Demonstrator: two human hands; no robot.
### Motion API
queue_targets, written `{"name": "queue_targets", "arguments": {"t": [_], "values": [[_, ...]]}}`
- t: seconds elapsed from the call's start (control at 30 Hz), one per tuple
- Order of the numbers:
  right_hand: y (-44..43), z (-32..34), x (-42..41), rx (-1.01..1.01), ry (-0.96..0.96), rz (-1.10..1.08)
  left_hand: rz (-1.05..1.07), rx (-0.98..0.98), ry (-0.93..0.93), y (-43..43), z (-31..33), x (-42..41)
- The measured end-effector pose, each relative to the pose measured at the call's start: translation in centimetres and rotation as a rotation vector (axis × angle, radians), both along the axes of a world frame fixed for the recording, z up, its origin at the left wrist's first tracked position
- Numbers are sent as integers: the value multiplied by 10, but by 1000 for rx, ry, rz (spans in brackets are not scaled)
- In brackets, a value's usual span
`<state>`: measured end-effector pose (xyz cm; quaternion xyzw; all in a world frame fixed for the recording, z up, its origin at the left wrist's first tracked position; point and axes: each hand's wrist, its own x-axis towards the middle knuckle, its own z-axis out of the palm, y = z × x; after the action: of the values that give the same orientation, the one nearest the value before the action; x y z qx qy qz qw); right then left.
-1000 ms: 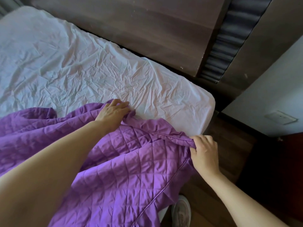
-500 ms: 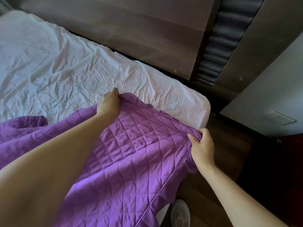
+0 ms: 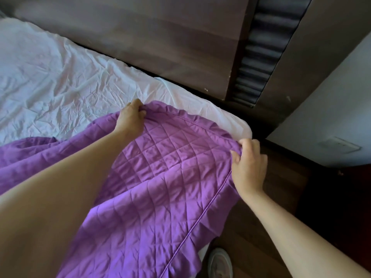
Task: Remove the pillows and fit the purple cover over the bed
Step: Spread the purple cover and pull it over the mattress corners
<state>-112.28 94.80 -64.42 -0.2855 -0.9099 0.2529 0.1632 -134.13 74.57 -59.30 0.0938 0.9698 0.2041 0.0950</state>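
Both hands grip the top hem of the purple cover (image 3: pixel 160 187): the left hand (image 3: pixel 130 119) has its fingers curled over the edge out on the bed (image 3: pixel 236 127), and the right hand (image 3: pixel 249 167) pinches the cover's corner just beside the mattress corner nearest the headboard (image 3: pixel 160 47). The cover lies over the near part of the bed, its side hanging toward the floor (image 3: pixel 285 187), while the wrinkled white sheet (image 3: pixel 60 83) shows bare between the hem and the headboard; no pillows are in view. The likely trouble is at that corner: if the right hand lets go before the hem is hooked over it, the cover's hanging weight could drag it back off. An uneven pull would leave the cover askew, and the bunched fabric at far left may not flatten. The shoe (image 3: pixel 219 261) stands close to the hanging edge and could trap it. The left arm reaches long and nearly straight across the cover; the right forearm comes in from the lower right, back of the hand up, fingers folded down onto the hem.
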Motion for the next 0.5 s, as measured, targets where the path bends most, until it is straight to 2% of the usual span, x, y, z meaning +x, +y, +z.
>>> {"name": "queue_targets", "arguments": {"t": [0.2,0.37,0.43,0.5], "values": [[-22,-11,27,164,-38,295,45,-40,-83,-26,-1,7],[-39,-20,46,262,-77,531,4,-292,-81,-33,6,16],[-44,-25,52,289,-108,605,37,-415,67,-29,10,25],[-49,-27,56,308,-118,654,-72,-407,264,-24,7,31]]}}
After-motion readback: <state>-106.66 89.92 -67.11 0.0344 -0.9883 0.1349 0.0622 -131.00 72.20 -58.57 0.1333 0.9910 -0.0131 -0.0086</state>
